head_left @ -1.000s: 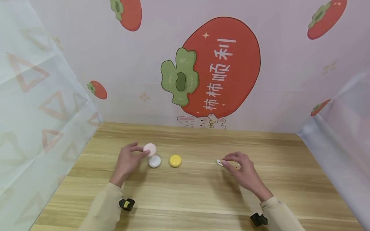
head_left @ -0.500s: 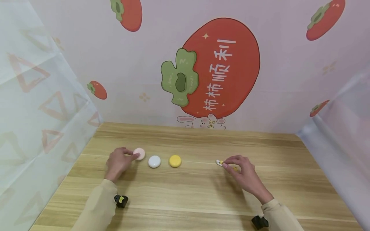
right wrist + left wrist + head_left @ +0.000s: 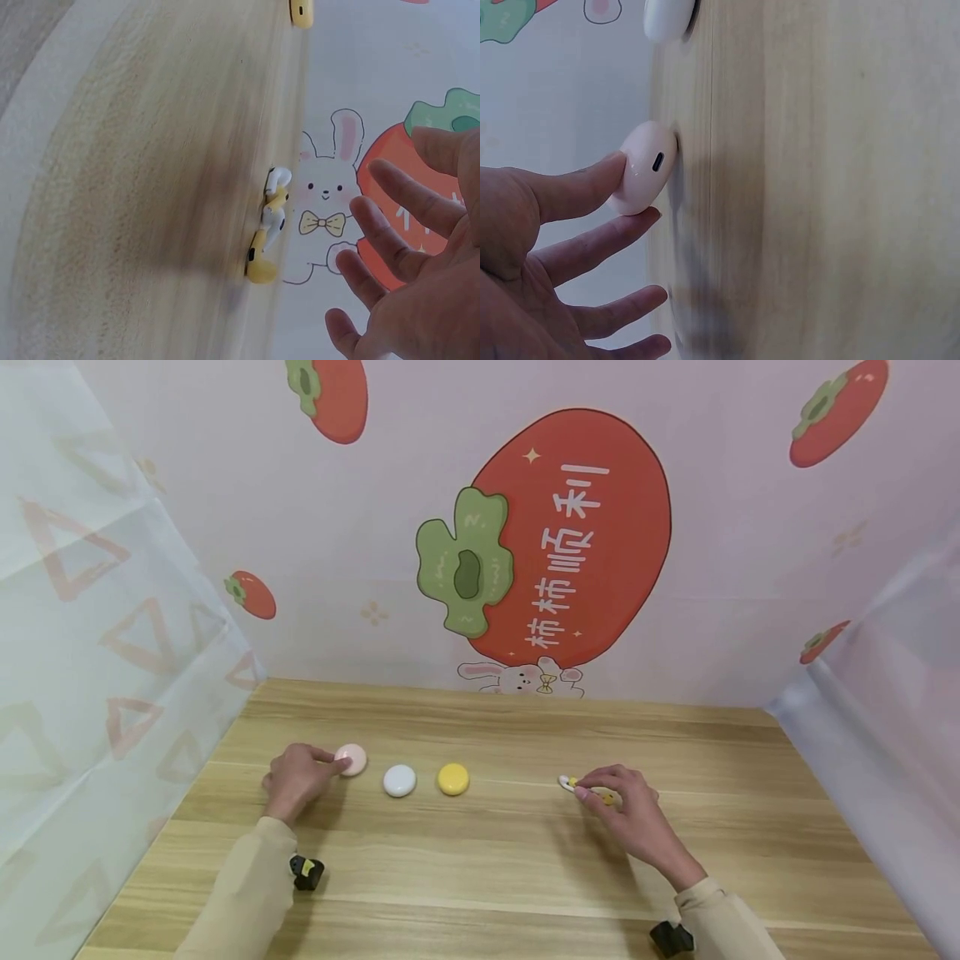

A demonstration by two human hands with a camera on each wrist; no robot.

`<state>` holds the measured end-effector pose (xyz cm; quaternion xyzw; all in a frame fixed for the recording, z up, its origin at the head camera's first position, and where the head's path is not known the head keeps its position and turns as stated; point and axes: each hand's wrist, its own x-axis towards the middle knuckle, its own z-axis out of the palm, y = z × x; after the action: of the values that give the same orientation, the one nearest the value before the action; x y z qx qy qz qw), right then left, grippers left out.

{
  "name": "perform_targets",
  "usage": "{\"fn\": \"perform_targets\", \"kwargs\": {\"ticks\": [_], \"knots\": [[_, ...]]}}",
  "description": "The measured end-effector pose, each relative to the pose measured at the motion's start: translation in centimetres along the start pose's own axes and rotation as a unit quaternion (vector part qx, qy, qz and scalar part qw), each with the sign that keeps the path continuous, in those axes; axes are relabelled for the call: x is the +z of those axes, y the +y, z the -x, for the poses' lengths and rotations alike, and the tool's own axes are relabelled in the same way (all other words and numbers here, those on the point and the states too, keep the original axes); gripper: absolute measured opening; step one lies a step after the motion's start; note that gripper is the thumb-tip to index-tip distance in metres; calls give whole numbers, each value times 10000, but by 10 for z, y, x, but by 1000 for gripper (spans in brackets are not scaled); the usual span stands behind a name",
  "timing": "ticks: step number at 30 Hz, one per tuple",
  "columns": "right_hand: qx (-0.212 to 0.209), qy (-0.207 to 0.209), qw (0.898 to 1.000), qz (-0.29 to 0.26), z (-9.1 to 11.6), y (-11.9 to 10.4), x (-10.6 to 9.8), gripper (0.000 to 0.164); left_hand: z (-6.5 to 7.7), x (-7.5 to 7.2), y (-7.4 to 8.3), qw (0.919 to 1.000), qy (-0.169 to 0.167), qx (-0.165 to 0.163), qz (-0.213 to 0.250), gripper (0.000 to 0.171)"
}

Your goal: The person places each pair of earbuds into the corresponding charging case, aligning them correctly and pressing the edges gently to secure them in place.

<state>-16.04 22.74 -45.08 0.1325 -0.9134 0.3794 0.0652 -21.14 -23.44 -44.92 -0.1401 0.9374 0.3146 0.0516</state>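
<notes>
My left hand (image 3: 296, 779) pinches a round, glossy pink earbud case (image 3: 350, 760) between thumb and index finger. Its charging port faces the camera in the left wrist view, and the case (image 3: 646, 169) stands at the tabletop, perhaps touching it. To its right lie a white case (image 3: 399, 781) and a yellow case (image 3: 453, 779) of the same round kind. My right hand (image 3: 633, 810) hovers over a small row of earbuds, its fingers apart and nothing held in the right wrist view. White earbuds (image 3: 279, 178) and yellow earbuds (image 3: 260, 266) lie there against each other.
The light wood tabletop (image 3: 480, 868) meets a backdrop (image 3: 720, 552) printed with persimmons and a rabbit. Fabric side walls (image 3: 97, 635) bound the table at left and right. The yellow case (image 3: 301, 13) also appears at the top of the right wrist view.
My left hand has carried the pink case leftward, away from beside the white case, and it is now lower at the table. My right hand has barely moved.
</notes>
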Motion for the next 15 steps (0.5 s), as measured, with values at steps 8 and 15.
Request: {"fn": "perform_targets", "kwargs": {"ticks": [8, 15], "knots": [[-92, 57, 9999, 60, 1, 0, 0, 12, -6, -6, -5, 9998, -61, -179, -25, 50], [-36, 43, 10000, 66, 0, -1, 0, 13, -10, -12, -7, 9996, -164, -206, 103, 49]]}}
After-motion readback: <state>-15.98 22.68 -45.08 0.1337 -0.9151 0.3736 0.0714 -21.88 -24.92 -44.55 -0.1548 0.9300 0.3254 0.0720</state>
